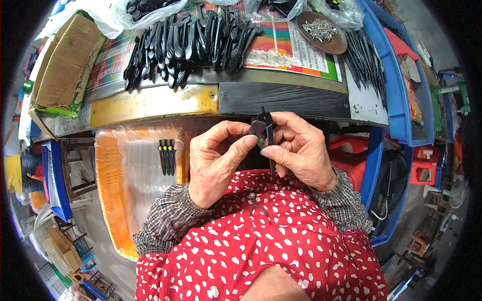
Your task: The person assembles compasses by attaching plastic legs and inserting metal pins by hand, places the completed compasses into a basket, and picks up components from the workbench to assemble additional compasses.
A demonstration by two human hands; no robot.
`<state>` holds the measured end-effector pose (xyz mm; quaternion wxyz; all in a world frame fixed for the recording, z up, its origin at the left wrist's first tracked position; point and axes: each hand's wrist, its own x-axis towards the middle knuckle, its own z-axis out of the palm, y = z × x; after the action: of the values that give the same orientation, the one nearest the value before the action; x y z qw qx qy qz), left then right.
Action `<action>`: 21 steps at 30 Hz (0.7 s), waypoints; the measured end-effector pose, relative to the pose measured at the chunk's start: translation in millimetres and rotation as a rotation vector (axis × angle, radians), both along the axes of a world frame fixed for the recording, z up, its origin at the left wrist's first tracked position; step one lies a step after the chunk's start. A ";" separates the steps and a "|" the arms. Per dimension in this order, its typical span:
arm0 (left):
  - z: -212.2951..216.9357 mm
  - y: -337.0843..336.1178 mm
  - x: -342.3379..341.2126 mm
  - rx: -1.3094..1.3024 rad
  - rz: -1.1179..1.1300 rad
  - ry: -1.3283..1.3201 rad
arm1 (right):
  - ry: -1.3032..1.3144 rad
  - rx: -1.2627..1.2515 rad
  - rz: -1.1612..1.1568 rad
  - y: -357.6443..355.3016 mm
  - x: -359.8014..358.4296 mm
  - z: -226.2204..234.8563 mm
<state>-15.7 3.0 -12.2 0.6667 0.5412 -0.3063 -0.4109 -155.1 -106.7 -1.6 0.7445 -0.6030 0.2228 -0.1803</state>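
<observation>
In front of my red dotted clothing, close to the table's front edge, both hands meet over a small job. My left hand (212, 163) pinches a small dark flat piece (257, 128) between thumb and fingertips. The fingers of my right hand (305, 153) are closed round a long narrow black plastic part (270, 134), which stands roughly upright. The flat piece touches or nearly touches the upper end of the long part; I cannot tell if they are joined. My fingers hide some of both.
Many black plastic parts (173, 45) lie heaped on the table, with slim black strips (364, 60) at right. A round dish (335, 46) holds small metal screws. A lined orange crate (111, 200) holds several finished-looking black pieces (166, 156). A cardboard box (65, 60) and blue tray (386, 65) flank the table.
</observation>
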 end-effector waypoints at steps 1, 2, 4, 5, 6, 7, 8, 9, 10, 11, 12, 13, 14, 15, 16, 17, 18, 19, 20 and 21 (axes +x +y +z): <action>1.7 -0.7 -0.2 -0.001 0.000 0.001 | -0.009 -0.011 0.000 0.1 0.0 -0.9; 4.1 -1.2 -0.3 0.017 -0.015 0.019 | -0.019 -0.022 0.000 0.0 -0.1 -1.8; 4.2 -2.3 0.3 0.035 -0.029 0.038 | -0.014 -0.033 0.002 0.0 -0.4 -3.6; 2.4 -3.0 1.0 0.039 -0.037 0.036 | -0.010 -0.044 0.004 -0.1 -0.5 -4.6; 0.6 -3.5 1.5 0.044 -0.044 0.034 | -0.009 -0.044 0.004 -0.2 -0.3 -5.4; -0.4 -3.5 1.7 0.043 -0.044 0.034 | -0.019 -0.046 0.005 0.1 0.2 -5.6; -1.4 -3.5 1.9 0.056 -0.051 0.059 | -0.029 -0.048 0.005 0.2 0.4 -5.9; -1.9 -3.6 2.0 0.069 -0.058 0.083 | -0.029 -0.048 0.005 0.1 0.3 -6.2; -1.9 -4.1 1.3 0.069 -0.057 0.083 | -0.022 -0.051 0.008 0.2 0.2 -6.5; -1.9 -5.3 -0.2 0.054 -0.046 0.095 | -0.016 -0.053 0.012 0.2 0.1 -6.8; -1.8 -6.0 -1.2 0.040 -0.034 0.107 | -0.017 -0.053 0.013 0.3 0.4 -7.2; -1.4 -6.6 -1.5 0.040 -0.034 0.107 | -0.027 -0.045 0.009 0.3 0.7 -7.5; -1.0 -6.9 -1.7 0.042 -0.036 0.111 | -0.038 -0.037 0.005 0.3 1.0 -7.9; -0.6 -7.1 -1.7 0.044 -0.037 0.115 | -0.038 -0.037 0.005 0.6 1.5 -8.8; -0.9 -7.8 -1.4 0.044 -0.038 0.116 | -0.041 -0.043 0.002 0.7 1.8 -10.1; -1.6 -8.4 -1.1 0.046 -0.039 0.122 | -0.044 -0.049 -0.001 0.7 2.2 -11.8; -2.2 -8.9 -0.7 0.048 -0.041 0.129 | -0.043 -0.049 -0.002 0.6 2.4 -15.1; -2.3 -8.8 -0.6 0.049 -0.041 0.129 | -0.074 -0.035 -0.001 0.9 2.5 -19.3; -2.3 -8.7 -0.6 0.048 -0.046 0.136 | -0.106 -0.021 0.000 1.2 2.8 -22.2; -2.4 -8.5 -0.7 0.048 -0.051 0.143 | -0.105 -0.020 0.001 1.6 3.1 -23.3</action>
<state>-16.4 -5.5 -14.6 0.6632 0.5181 -0.2617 -0.4726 -152.0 -105.0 -24.9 0.7492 -0.6001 0.1815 -0.2135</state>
